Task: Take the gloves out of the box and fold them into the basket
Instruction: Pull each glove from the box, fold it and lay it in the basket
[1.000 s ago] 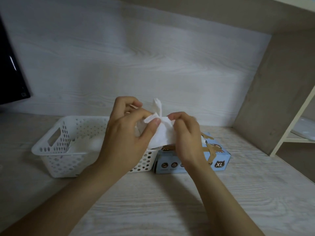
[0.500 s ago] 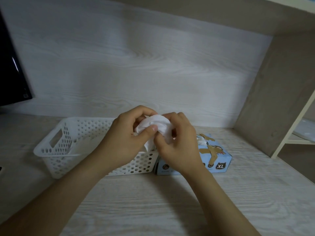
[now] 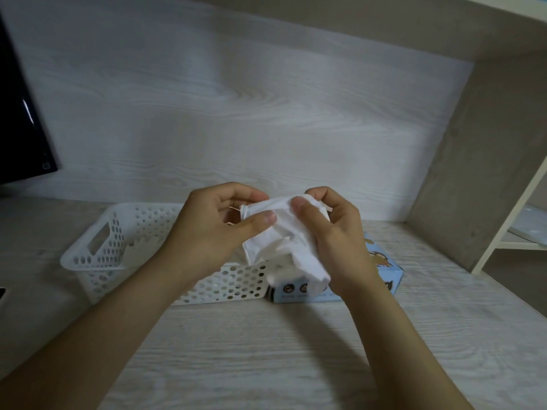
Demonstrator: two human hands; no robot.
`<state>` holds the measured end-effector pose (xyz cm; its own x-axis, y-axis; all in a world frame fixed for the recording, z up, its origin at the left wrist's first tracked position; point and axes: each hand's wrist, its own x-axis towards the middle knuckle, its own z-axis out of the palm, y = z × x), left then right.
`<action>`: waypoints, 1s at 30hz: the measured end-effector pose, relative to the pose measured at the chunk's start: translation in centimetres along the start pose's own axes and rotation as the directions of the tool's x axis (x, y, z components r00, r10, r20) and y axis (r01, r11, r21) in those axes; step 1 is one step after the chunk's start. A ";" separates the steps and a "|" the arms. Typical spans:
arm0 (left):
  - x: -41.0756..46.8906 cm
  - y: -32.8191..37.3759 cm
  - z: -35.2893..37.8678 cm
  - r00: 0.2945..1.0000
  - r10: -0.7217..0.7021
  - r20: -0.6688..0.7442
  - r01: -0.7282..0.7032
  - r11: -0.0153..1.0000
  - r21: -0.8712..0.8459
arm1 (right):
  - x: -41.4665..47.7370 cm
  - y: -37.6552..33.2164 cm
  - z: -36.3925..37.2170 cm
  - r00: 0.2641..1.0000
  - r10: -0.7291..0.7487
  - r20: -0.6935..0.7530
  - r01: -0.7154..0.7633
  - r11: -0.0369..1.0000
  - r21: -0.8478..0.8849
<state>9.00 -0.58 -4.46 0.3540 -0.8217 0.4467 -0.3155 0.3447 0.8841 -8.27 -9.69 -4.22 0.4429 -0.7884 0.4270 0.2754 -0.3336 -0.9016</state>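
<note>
A thin white glove (image 3: 281, 241) hangs in the air between both hands, its lower part drooping in front of the box. My left hand (image 3: 213, 229) pinches its rolled cuff end between thumb and fingers. My right hand (image 3: 328, 232) grips the other side, thumb pressed on top. Behind them a white perforated basket (image 3: 112, 247) sits on the desk; my left arm hides most of its inside. The light-blue glove box (image 3: 387, 270) stands right beside the basket, largely covered by my right hand and the glove.
A dark monitor (image 3: 20, 122) stands at the far left. A beige side panel (image 3: 485, 161) and a white shelf frame (image 3: 509, 214) close off the right. A white wood-grain wall runs behind, and bare desk surface lies in front of the basket.
The glove was bunched tight between both hands half a second ago; now the hands have drawn apart and it hangs spread out and longer, its lower end down over the box.
</note>
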 end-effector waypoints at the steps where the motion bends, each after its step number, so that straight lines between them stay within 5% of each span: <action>1: 0.0 0.1 0.0 1.000 -0.010 0.010 0.010 0.999 -0.033 | 0.1 -0.1 -0.1 0.999 0.041 0.006 -0.041 0.998 0.050; 6: 0.3 0.0 -0.2 0.996 -0.085 -0.001 0.085 0.991 -0.106 | 0.5 -0.5 -1.1 0.976 0.194 0.096 -0.207 0.964 0.164; 11: 0.7 -0.4 -0.4 0.988 -0.147 -0.056 0.139 0.982 -0.127 | 0.8 1.0 -1.3 0.988 -0.004 -0.157 -0.043 0.953 -0.300; 14: 0.9 -0.5 -0.6 0.979 -0.162 -0.124 0.147 0.982 -0.119 | 1.0 1.8 -1.1 0.970 -0.194 -0.148 0.102 0.874 -0.476; 19: 0.8 -0.4 -0.8 0.976 -0.120 -0.181 0.106 0.991 -0.085 | 0.8 1.5 -0.7 0.968 -0.219 -0.119 0.159 0.910 -0.384; 23: 0.9 -0.5 -0.9 0.982 -0.117 -0.149 0.108 0.992 -0.065 | 0.8 1.4 -0.8 0.993 -0.071 -0.095 0.043 0.963 -0.265; 27: 0.9 -0.5 -0.9 0.987 -0.056 -0.153 0.060 0.998 0.017 | 0.5 0.6 -0.9 0.991 0.107 0.087 -0.093 0.985 -0.144; 30: 1.0 -0.3 -1.0 0.979 0.026 -0.200 -0.012 0.997 0.075 | 0.5 0.5 -1.3 0.989 0.094 0.116 -0.064 0.968 -0.242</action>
<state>10.31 -1.07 -4.12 0.5143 -0.7050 0.4883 -0.3848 0.3191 0.8661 -9.03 -10.88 -4.54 0.5630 -0.7508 0.3455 0.0318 -0.3981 -0.9168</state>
